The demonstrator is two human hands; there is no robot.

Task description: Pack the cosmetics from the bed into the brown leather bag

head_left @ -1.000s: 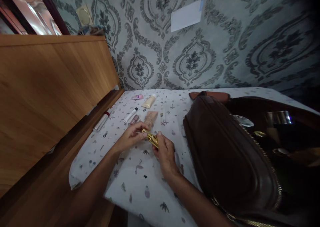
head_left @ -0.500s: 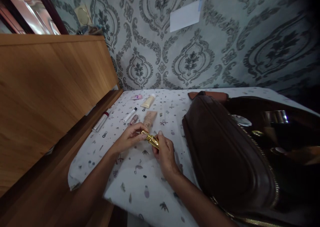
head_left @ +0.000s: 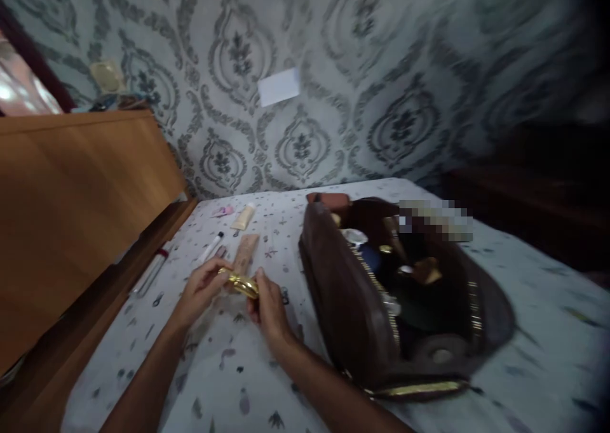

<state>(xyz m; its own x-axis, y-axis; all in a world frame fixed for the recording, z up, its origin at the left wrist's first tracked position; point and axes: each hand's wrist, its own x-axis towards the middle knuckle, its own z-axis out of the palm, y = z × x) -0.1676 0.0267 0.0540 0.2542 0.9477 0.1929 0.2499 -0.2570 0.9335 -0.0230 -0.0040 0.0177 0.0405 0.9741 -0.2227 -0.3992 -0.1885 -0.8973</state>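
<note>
Both hands hold a shiny gold lipstick tube (head_left: 242, 285) level above the patterned sheet. My left hand (head_left: 203, 288) pinches its left end between thumb and fingers. The fingers of my right hand (head_left: 269, 306) are wrapped round its right end. Just beyond lies a peach squeeze tube (head_left: 246, 253), partly hidden by my left hand and the gold tube. A slim white tube with a black cap (head_left: 211, 247) lies beyond my left hand, beside a small, mostly covered pinkish item (head_left: 221, 251).
To the right stands an open dark brown bag (head_left: 350, 299) with assorted small things inside. A cream tube (head_left: 244, 218), a pink and purple item (head_left: 222, 211) and a clear tube with a dark red band (head_left: 151, 269) lie on the sheet. A wooden cabinet (head_left: 81, 211) borders the left.
The view has swung to the right, so the hands appear further left and more of the bag's inside shows. Both hands still hold the gold tube.
</note>
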